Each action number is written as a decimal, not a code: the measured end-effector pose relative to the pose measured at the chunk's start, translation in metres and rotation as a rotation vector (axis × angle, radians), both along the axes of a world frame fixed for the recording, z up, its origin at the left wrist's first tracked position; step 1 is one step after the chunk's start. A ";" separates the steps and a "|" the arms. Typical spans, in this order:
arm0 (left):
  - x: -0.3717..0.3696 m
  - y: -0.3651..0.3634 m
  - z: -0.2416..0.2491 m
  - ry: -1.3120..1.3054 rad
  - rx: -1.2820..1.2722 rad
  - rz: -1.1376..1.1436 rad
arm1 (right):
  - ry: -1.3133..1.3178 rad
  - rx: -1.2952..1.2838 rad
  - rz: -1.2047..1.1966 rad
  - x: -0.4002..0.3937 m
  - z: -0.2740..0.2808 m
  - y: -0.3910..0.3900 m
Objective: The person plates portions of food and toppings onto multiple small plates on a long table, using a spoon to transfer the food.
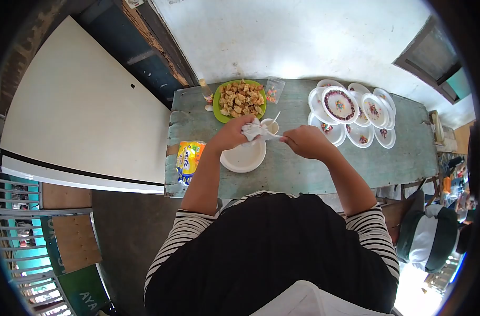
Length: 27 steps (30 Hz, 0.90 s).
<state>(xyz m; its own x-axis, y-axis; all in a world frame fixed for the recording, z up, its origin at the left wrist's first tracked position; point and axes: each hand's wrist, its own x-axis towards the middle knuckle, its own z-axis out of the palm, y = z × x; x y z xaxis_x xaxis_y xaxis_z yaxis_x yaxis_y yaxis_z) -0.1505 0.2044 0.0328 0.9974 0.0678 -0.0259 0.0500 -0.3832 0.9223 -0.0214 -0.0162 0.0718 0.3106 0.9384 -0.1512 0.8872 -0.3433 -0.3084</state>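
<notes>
My left hand (230, 134) is closed around a crumpled white cloth or tissue (254, 130). My right hand (305, 141) pinches the handle of a white utensil (275, 136) whose other end is wrapped in that cloth. Both hands hover just above an empty white bowl (243, 158) on a worn green table (303, 174). Just behind the hands stands a small white cup (272, 125) with a spoon in it.
A green plate of fried food pieces (241, 99) sits at the table's far side, with a small bottle (205, 91) and a plastic bag (273, 90) beside it. Several patterned white plates (350, 110) cluster at the right. A yellow packet (189, 159) lies at the left edge.
</notes>
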 end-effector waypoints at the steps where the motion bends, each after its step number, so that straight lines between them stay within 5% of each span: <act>1: 0.001 0.006 -0.008 -0.004 0.006 0.006 | -0.001 0.009 -0.063 0.009 0.000 -0.011; 5: 0.005 0.013 -0.022 -0.119 -0.164 0.370 | 0.242 0.072 -0.211 0.042 0.004 -0.046; 8: 0.019 -0.030 -0.033 -0.024 -0.755 0.527 | 0.276 0.241 -0.188 0.042 -0.010 -0.043; 10: 0.032 -0.067 -0.046 0.100 -0.986 0.422 | 0.251 0.472 -0.156 0.032 -0.024 -0.034; 15: 0.035 -0.096 -0.108 0.340 -1.370 0.417 | 0.230 0.504 -0.052 0.042 -0.083 -0.052; 17: 0.015 -0.088 -0.155 0.335 -0.963 0.649 | 0.268 0.382 -0.164 0.055 -0.119 -0.078; 20: -0.043 -0.049 -0.238 0.088 0.302 1.020 | 0.316 0.221 -0.166 0.072 -0.176 -0.123; 21: -0.061 -0.038 -0.219 0.305 0.280 1.204 | 0.349 0.187 -0.188 0.076 -0.192 -0.137; 22: -0.095 -0.005 -0.252 0.309 -0.093 1.172 | 0.380 0.152 -0.211 0.080 -0.203 -0.146; 23: -0.095 -0.024 -0.198 0.300 -0.300 1.396 | 0.388 0.132 -0.198 0.084 -0.212 -0.152; 25: -0.107 -0.019 -0.216 0.352 -0.172 1.372 | 0.489 0.048 -0.292 0.086 -0.222 -0.164; 27: -0.093 -0.028 -0.206 0.220 0.360 0.966 | 0.522 -0.042 -0.273 0.089 -0.225 -0.164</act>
<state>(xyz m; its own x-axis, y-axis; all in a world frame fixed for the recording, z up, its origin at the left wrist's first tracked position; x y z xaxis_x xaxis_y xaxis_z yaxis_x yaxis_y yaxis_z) -0.2439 0.1759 -0.1733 0.4910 0.8709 -0.0198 0.6323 -0.3407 0.6958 0.0673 -0.1805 -0.1528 0.4147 0.8248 -0.3844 0.4991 -0.5594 -0.6618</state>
